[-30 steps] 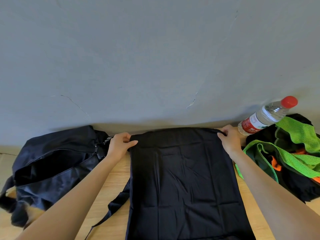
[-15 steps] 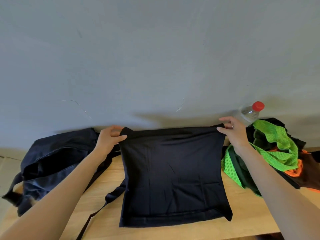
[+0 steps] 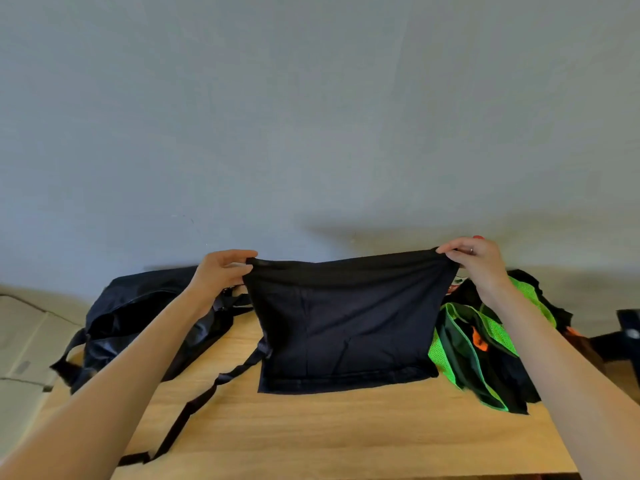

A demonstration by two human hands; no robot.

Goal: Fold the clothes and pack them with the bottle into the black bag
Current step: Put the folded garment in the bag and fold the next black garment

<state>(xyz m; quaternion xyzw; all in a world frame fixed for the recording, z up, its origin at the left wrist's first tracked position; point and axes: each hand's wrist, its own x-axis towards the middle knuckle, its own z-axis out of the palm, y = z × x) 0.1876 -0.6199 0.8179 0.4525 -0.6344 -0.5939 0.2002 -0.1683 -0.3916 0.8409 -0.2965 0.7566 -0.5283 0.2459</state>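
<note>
Left hand [image 3: 221, 273] pinching the top left corner of the folded black garment [image 3: 346, 327], thumb over curled fingers. Right hand [image 3: 476, 259] pinching the top right corner likewise. Garment lifted, lower hem resting on the wooden table [image 3: 329, 431]. Black bag [image 3: 138, 317] slumped at left, contents not discernible, strap [image 3: 194, 407] trailing forward. Green mesh clothes [image 3: 485, 344] heaped at right. Bare tabletop toward the near edge.

Even, soft daylight is seen; a faint shadow is cast on the plain grey wall [image 3: 311, 116]; edges are bowed by wide-angle distortion.
</note>
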